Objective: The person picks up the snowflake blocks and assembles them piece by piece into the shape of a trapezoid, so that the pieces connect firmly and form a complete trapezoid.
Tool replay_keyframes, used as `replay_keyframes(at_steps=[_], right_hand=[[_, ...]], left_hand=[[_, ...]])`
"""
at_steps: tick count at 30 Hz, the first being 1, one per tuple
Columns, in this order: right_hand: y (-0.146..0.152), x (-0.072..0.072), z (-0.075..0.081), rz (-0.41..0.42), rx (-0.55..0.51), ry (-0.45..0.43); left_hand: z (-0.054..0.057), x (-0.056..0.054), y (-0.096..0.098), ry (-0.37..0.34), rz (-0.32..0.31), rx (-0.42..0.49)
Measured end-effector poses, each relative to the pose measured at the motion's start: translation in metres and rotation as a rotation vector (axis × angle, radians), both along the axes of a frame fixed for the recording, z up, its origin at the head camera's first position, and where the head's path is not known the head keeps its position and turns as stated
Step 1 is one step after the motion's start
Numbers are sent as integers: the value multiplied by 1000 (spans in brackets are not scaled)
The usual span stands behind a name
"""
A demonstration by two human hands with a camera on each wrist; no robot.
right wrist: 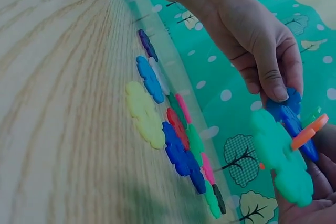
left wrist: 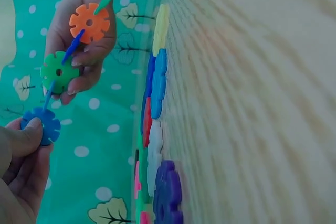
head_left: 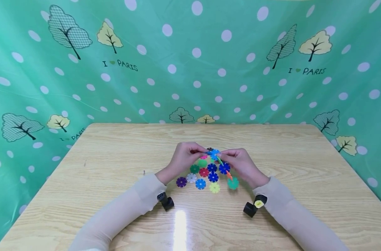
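Both hands hold a chain of notched plastic discs, the flower-shaped interlocking kind, above the table. My left hand (head_left: pixel 181 158) pinches a blue disc (left wrist: pixel 46 125) at one end, thumb flat on its face. My right hand (head_left: pixel 242 165) grips the chain near a green disc (left wrist: pixel 56 75), its fingers curled behind. Between them a light-blue disc (head_left: pixel 214 154) shows face-on in the head view. Past the right fingers, a dark-blue disc (head_left: pixel 224 168), an orange disc (left wrist: pixel 82 20) and a teal disc (right wrist: pixel 278 156) hang down at the other end.
Loose discs lie flat on the wooden table (head_left: pixel 121 157) below the hands, among them a purple disc (head_left: pixel 181 182), a white disc (head_left: pixel 191 178), a red disc (head_left: pixel 204 172) and a yellow disc (head_left: pixel 214 187). A green polka-dot curtain (head_left: pixel 196 69) stands behind the table.
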State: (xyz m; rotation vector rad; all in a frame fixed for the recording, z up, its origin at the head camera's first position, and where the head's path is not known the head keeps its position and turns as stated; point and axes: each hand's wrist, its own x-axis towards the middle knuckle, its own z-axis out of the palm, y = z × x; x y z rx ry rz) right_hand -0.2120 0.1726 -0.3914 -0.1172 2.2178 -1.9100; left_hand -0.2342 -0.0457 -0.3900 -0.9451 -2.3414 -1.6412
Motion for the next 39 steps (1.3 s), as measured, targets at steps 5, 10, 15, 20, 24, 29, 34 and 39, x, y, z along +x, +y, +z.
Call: replay_keyframes(at_steps=[5, 10, 15, 20, 24, 29, 34, 39], right_hand=[[-2, 0, 0, 15, -47, -3], [-4, 2, 1, 29, -87, -4], [-2, 0, 1, 43, -127, -28], [-2, -1, 0, 49, -155, -63], [-1, -1, 0, 33, -137, -76], [0, -2, -2, 15, -126, -86], [1, -4, -4, 18, -141, -89], [1, -4, -4, 12, -130, -100]], left_hand=[[-1, 2, -1, -1, -12, 6], [-1, 4, -1, 1, -20, 2], [0, 1, -1, -83, -37, 22], [0, -4, -5, -241, -18, -43], [1, -8, -14, -312, 6, -90], [-2, -14, -32, -373, 29, -116], [-7, -17, -48, -479, 73, -174], [-12, -18, -56, -583, 86, -181]])
